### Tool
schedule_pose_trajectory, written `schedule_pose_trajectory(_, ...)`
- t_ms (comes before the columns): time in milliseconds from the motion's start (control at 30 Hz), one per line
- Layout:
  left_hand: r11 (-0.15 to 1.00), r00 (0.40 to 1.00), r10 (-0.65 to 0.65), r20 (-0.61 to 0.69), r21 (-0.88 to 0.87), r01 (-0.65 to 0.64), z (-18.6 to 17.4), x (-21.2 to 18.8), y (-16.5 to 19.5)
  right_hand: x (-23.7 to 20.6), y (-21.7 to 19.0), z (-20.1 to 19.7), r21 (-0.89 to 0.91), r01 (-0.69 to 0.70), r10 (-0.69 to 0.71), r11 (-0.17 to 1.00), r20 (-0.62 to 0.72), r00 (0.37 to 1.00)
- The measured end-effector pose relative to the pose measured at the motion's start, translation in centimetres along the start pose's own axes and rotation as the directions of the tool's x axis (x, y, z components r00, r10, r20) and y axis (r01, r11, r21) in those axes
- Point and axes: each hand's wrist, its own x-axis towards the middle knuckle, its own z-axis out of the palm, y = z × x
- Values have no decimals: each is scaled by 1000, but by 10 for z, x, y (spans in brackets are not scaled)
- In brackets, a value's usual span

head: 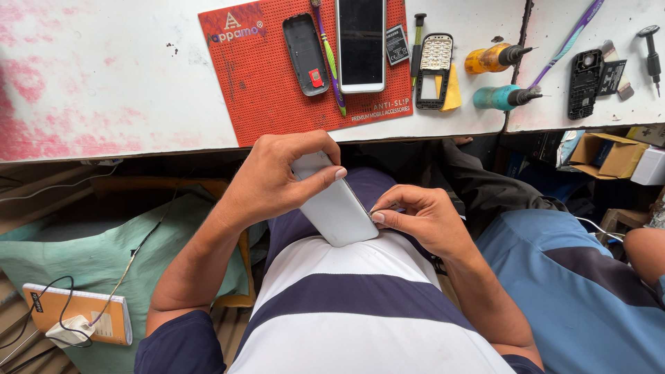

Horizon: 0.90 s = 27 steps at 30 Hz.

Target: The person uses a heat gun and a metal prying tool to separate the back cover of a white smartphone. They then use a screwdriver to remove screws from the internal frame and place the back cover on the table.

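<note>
Much of the white phone (pixel 337 206) is covered from where I stand: its upper end disappears under the left hand (pixel 273 179), and only its pale back and a thin dark edge show, so the screen side cannot be seen. Whether anything small sits between the right fingertips is too fine to make out. The phone lies tilted in front of the person's striped shirt (pixel 353 305), below the edge of the counter (pixel 104 83), upper end toward the left, lower end resting against the belly.

The left hand comes in from the left with the forearm angled upward, wrist bent, fingers wrapped over the top of the phone and the thumb laid across its back, gripping it. The right hand (pixel 422 218) reaches in from the right, fingers curled close together, thumb and forefinger pinched at the phone's right edge.

On the counter, an orange mat (pixel 256 83) carries a dark back cover (pixel 305 54), a second smartphone (pixel 360 45) and a small battery (pixel 397 44). Beside it lie a keypad frame (pixel 433 69) and two squeeze bottles, one orange (pixel 495 58), one teal (pixel 504 97). A neighbour in a blue shirt (pixel 575 291) is cut off at the right. A notebook (pixel 80 315) with a charger lies lower left.
</note>
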Motion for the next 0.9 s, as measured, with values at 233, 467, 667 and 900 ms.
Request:
schedule_pose_trajectory(233,1000,1000,3,6,-7,-3,1,1,-4,1,5,-2,13,0,0,1000,34,999)
schedule_pose_trajectory(467,999,1000,29,7,-18,-29,2,2,-5,1,10,-4,7,-6,6,1000,31,1000)
schedule_pose_trajectory(667,999,999,35,6,-29,-35,0,4,-6,2,13,-5,26,-21,21,999,20,1000)
schedule_pose_trajectory(900,998,1000,25,15,-54,-24,0,5,-6,1,15,-6,83,-27,23,996,44,999)
